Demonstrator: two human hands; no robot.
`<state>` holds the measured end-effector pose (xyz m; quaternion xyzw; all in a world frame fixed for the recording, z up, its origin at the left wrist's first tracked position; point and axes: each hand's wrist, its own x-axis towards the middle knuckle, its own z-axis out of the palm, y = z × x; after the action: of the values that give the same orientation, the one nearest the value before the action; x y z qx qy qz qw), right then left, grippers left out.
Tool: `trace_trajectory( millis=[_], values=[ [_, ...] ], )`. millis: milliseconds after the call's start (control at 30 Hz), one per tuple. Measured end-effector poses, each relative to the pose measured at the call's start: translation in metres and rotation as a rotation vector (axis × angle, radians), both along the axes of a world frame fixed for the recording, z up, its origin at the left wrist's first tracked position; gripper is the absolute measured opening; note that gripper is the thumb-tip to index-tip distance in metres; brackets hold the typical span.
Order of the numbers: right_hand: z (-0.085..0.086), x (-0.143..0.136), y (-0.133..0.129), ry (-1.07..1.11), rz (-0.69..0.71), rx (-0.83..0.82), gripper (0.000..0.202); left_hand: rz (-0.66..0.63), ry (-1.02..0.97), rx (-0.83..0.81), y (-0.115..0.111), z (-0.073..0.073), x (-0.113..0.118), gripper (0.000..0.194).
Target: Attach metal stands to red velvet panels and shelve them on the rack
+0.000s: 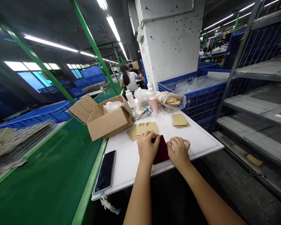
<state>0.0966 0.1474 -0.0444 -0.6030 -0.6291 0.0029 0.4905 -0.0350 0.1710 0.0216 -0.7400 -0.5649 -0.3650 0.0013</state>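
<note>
A dark red, cloth-like rectangle (pixel 161 152) lies flat near the front edge of the white table, between my hands. My left hand (pixel 147 146) is closed over its upper left side, thumb and fingers pinched together; what is between the fingertips is too small to name. At the right edge of the rectangle, my right hand (pixel 179 151) has curled fingers, with thumb and forefinger close together; anything held there is hidden. Just beyond my left hand are overlapping brown paper cards (pixel 142 128). A neat stack of brown cards (pixel 179 120) sits farther right.
An open cardboard box (pixel 110 123) stands at the table's left, with a phone (pixel 105 171) in front. Bottles, a pink tumbler (pixel 154 104) and a plastic bag of brown cards (pixel 170 99) fill the back. A green conveyor (pixel 49 178) runs left; a metal rack (pixel 255 103) stands right.
</note>
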Motion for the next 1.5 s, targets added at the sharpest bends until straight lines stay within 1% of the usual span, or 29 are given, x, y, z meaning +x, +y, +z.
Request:
trace_trajectory(
  millis=[100, 200, 267, 333, 400, 433, 500, 533, 600, 633, 700, 767, 800, 900, 1033, 1100, 1167, 1267, 1367, 1433, 1500],
  values=[
    [-0.01, 0.023, 0.005, -0.009, -0.075, -0.068, 0.02, -0.002, -0.01, -0.003, 0.0, 0.001, 0.0, 0.008],
    [-0.019, 0.044, 0.005, 0.001, -0.077, -0.108, 0.022, 0.012, 0.011, -0.001, 0.001, 0.003, 0.004, 0.009],
    [-0.021, 0.051, -0.001, 0.03, -0.06, -0.065, 0.019, 0.024, 0.025, 0.008, 0.003, 0.003, 0.006, 0.012],
    [-0.02, 0.051, -0.007, 0.075, -0.034, -0.001, 0.014, -0.01, -0.016, 0.032, 0.005, 0.0, 0.004, 0.013],
    [-0.016, 0.046, -0.012, 0.134, -0.004, 0.039, 0.014, -0.087, -0.172, 0.052, 0.006, -0.008, -0.003, 0.009],
    [-0.014, 0.043, -0.013, 0.169, 0.011, 0.047, 0.018, -0.119, -0.292, 0.042, 0.006, -0.014, -0.008, 0.011],
    [-0.009, 0.034, -0.011, 0.245, 0.053, 0.05, 0.026, -0.153, -0.556, -0.034, 0.004, -0.029, -0.019, 0.026],
    [-0.007, 0.028, -0.008, 0.278, 0.084, 0.047, 0.025, -0.16, -0.672, -0.083, 0.003, -0.037, -0.024, 0.032],
    [-0.002, 0.012, 0.001, 0.319, 0.154, 0.028, 0.022, -0.2, -0.852, -0.181, 0.001, -0.052, -0.033, 0.038],
    [0.001, 0.003, 0.007, 0.327, 0.18, 0.009, 0.026, -0.236, -0.925, -0.213, 0.0, -0.057, -0.036, 0.038],
    [0.005, -0.013, 0.017, 0.33, 0.202, -0.037, 0.035, -0.297, -1.056, -0.251, -0.002, -0.065, -0.041, 0.04],
    [0.006, -0.025, 0.024, 0.329, 0.21, -0.085, 0.036, -0.323, -1.138, -0.277, -0.003, -0.068, -0.043, 0.041],
    [0.005, -0.028, 0.026, 0.327, 0.208, -0.108, 0.035, -0.317, -1.144, -0.286, -0.004, -0.068, -0.044, 0.039],
    [-0.004, -0.025, 0.025, 0.252, 0.199, -0.189, 0.035, -0.291, -1.034, -0.322, -0.008, -0.066, -0.041, 0.032],
    [-0.021, -0.009, 0.015, -0.027, 0.188, -0.252, 0.036, -0.252, -0.747, -0.358, -0.011, -0.066, -0.03, 0.028],
    [-0.026, -0.003, 0.011, -0.151, 0.205, -0.265, 0.038, -0.212, -0.636, -0.356, -0.012, -0.067, -0.027, 0.025],
    [-0.028, 0.002, 0.009, -0.231, 0.224, -0.279, 0.04, -0.191, -0.558, -0.355, -0.014, -0.068, -0.026, 0.024],
    [-0.027, 0.006, 0.008, -0.284, 0.255, -0.289, 0.042, -0.176, -0.372, -0.366, -0.019, -0.07, -0.032, 0.026],
    [-0.026, 0.008, 0.007, -0.307, 0.295, -0.263, 0.046, -0.127, -0.184, -0.345, -0.024, -0.07, -0.037, 0.025],
    [-0.028, 0.008, 0.006, -0.309, 0.303, -0.235, 0.049, -0.117, -0.129, -0.345, -0.026, -0.068, -0.039, 0.025],
    [-0.03, 0.009, 0.006, -0.298, 0.299, -0.212, 0.049, -0.14, -0.104, -0.361, -0.027, -0.067, -0.04, 0.025]
  ],
)
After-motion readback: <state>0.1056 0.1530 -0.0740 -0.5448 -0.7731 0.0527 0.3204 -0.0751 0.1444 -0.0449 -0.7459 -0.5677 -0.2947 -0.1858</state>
